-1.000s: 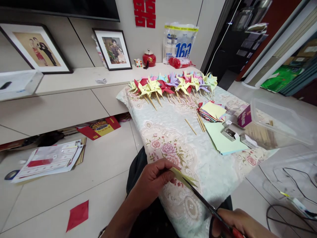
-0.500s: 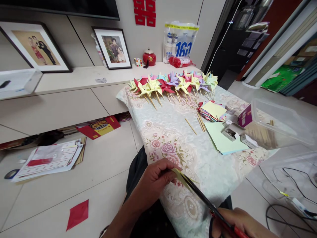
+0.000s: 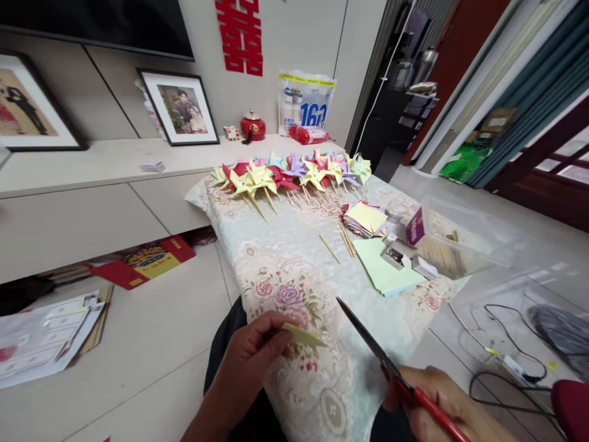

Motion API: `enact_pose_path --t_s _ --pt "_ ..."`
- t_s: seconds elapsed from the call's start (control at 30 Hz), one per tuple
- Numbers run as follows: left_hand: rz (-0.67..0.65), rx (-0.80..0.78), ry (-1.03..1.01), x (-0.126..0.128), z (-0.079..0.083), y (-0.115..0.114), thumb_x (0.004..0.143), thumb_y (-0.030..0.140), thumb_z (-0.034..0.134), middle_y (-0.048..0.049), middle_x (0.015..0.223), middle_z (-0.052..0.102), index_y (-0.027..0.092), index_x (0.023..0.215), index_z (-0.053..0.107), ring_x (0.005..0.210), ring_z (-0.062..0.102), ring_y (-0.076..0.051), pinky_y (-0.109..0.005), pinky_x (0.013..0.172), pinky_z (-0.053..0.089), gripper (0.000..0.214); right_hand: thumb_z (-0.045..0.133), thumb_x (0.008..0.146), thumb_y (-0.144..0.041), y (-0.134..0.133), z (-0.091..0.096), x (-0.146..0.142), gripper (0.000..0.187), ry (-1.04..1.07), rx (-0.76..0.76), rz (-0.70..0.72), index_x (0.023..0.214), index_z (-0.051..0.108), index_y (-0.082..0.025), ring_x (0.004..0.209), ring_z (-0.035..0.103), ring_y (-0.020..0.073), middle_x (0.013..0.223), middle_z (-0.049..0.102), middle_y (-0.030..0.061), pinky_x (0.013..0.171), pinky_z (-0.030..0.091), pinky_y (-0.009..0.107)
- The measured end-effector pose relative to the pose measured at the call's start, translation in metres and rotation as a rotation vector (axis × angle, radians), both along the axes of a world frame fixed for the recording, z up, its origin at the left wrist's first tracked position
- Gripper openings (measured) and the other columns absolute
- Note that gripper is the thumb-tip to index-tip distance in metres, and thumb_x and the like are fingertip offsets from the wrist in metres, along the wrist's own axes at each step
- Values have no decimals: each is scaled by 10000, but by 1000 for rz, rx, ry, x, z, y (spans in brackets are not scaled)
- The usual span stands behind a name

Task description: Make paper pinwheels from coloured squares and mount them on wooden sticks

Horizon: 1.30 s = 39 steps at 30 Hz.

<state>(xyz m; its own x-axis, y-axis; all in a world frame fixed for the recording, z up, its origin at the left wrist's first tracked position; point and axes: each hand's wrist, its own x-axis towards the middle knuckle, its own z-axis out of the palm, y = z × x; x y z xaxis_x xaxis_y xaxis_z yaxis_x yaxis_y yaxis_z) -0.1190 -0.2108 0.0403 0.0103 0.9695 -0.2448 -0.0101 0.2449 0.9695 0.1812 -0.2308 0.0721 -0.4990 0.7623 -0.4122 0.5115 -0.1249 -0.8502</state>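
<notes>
Over the near end of the desk (image 3: 285,239), 1 piece of yellow paper (image 3: 304,336) is pinched between thumb and fingers of the left hand (image 3: 257,345). By the curled right hand (image 3: 430,393), scissors (image 3: 388,363) are gripped, their tip pointed forward, clear of the paper. Beyond, pinwheels (image 3: 315,176) are massed; green sheets (image 3: 375,265) are partly covered by small boxes (image 3: 426,268).

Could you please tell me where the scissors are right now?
In the head view, the scissors are at lower right, held in the right hand and apart from the yellow paper in the left hand.
</notes>
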Motion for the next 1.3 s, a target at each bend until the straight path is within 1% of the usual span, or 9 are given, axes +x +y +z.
enact_pose_path --t_s 0.2,0.33,0.7,0.9,1.03,1.1,1.17,1.23,1.3 --pt "92 -27 -5 -3 -2 2 722 430 748 0 678 679 207 808 766 639 561 -163 -266 642 470 239 500 918 -465 37 -5 19 274 -619 432 -164 832 568 -214 586 586 192 679 675 41 563 391 277" --pt "95 -46 -28 -3 -9 3 707 451 766 -18 793 745 217 806 770 762 635 -207 -278 717 508 254 446 911 -422 60 -11 33 259 -888 584 -226 765 532 -226 602 590 216 709 672 66 560 347 296" --pt "81 -24 -50 2 -12 6 674 510 790 -38 806 759 215 808 783 815 655 -233 -297 764 526 324 432 980 -406 103 -21 20 322 -1056 775 -306 835 601 -174 702 654 247 823 662 99 591 356 306" --pt "99 -5 -81 7 -11 9 711 471 781 -33 839 755 208 895 764 824 667 -232 -316 771 534 322 468 982 -365 105 -38 21 270 -1066 789 -304 913 624 -155 806 673 267 877 654 110 633 415 317" --pt "147 14 -168 15 -4 19 677 472 797 -40 860 750 195 993 728 871 686 -242 -331 786 543 427 462 969 -335 98 -34 19 259 -1123 811 -305 931 648 -158 843 660 309 882 644 130 629 433 351" --pt "150 32 -183 20 -1 29 699 427 789 -35 870 735 187 1115 691 856 679 -213 -311 776 534 490 451 956 -318 96 -25 9 268 -1047 863 -347 965 668 -161 891 643 342 899 652 150 649 450 384" --pt "158 67 -221 26 0 41 728 381 768 -12 812 704 178 1214 646 757 654 -168 -277 704 520 541 461 942 -336 98 -16 -11 288 -733 895 -386 1045 674 -172 933 638 335 978 670 159 700 481 407" --pt "138 90 -289 32 -2 54 753 347 744 -8 836 688 175 1270 613 719 627 -140 -257 668 508 560 534 916 -391 104 -13 -36 297 -241 707 -361 1102 677 -210 899 668 277 1043 698 122 742 518 384" --pt "125 124 -355 37 -7 65 755 343 739 -25 877 694 163 1266 612 694 601 -127 -250 638 497 556 655 852 -374 113 -17 -63 386 220 416 -357 1210 658 -231 1036 659 272 1119 715 99 865 524 381"
